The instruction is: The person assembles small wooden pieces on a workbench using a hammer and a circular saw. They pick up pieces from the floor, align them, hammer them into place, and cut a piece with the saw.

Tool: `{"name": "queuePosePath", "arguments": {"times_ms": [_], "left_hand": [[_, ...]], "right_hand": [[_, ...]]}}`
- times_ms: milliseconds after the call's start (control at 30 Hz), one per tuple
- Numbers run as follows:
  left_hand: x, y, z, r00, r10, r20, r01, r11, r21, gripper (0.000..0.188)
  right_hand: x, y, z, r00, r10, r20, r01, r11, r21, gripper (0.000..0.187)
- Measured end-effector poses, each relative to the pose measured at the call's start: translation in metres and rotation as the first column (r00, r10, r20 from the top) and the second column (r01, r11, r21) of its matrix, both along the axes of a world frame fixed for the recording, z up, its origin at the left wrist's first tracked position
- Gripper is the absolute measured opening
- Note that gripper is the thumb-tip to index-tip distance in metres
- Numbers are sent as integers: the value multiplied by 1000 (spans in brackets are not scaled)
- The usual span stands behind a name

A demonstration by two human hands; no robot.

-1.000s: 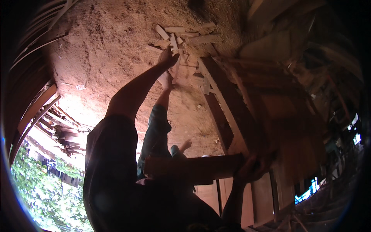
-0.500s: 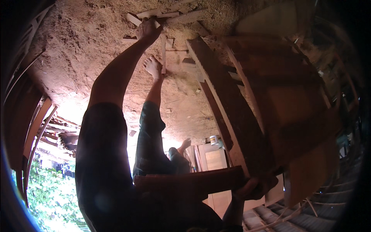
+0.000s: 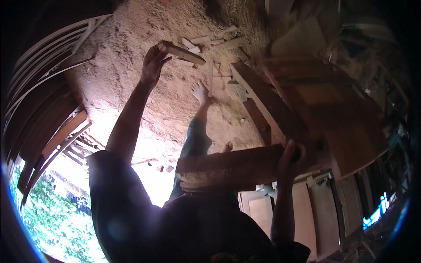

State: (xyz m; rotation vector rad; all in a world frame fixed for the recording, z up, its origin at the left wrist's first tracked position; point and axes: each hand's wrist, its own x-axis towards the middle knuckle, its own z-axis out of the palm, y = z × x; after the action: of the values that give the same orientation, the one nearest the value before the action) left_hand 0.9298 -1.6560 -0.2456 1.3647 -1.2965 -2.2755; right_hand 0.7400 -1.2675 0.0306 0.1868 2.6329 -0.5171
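At the upper left, my left hand (image 3: pixel 152 66) is closed on one end of a short wooden offcut (image 3: pixel 186 54). The offcut points right, above the sawdust-covered ground. Near my body, my right hand (image 3: pixel 290 161) grips the right end of a thick, dark wooden block (image 3: pixel 232 168), which lies crosswise in front of me. The block's left end looks rough and pale. Shadow hides part of my right fingers. A long wooden beam (image 3: pixel 269 98) runs away from beside my right hand toward the far side.
Several pale wood scraps (image 3: pixel 226 41) lie on the sawdust ground (image 3: pixel 118 65). My bare foot (image 3: pixel 200 92) rests near them. Dark wooden panels (image 3: pixel 337 105) stand at right, and stacked curved boards (image 3: pixel 52 127) line the left side. Light panels (image 3: pixel 302 215) lean at lower right.
My left hand has come up and left from the scraps with an offcut in it. My right hand and the dark block have moved up in the picture. The view has shifted.
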Motion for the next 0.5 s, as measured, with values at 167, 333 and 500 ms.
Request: {"name": "queuePosePath", "arguments": {"times_ms": [167, 333, 500], "left_hand": [[1, -4, 85, 952, 206, -228, -160, 966, 204, 33], [2, 32, 173, 850, 411, -329, -290, 887, 359, 34], [18, 83, 251, 856, 442, -269, -378, 889, 257, 32]], "right_hand": [[6, 18, -26, 981, 146, -125, -163, 978, -134, 33], [-4, 13, -21, 862, 397, -314, -447, 889, -102, 28], [-10, 4, 1, 605, 667, -436, -625, 736, 258, 26]]}}
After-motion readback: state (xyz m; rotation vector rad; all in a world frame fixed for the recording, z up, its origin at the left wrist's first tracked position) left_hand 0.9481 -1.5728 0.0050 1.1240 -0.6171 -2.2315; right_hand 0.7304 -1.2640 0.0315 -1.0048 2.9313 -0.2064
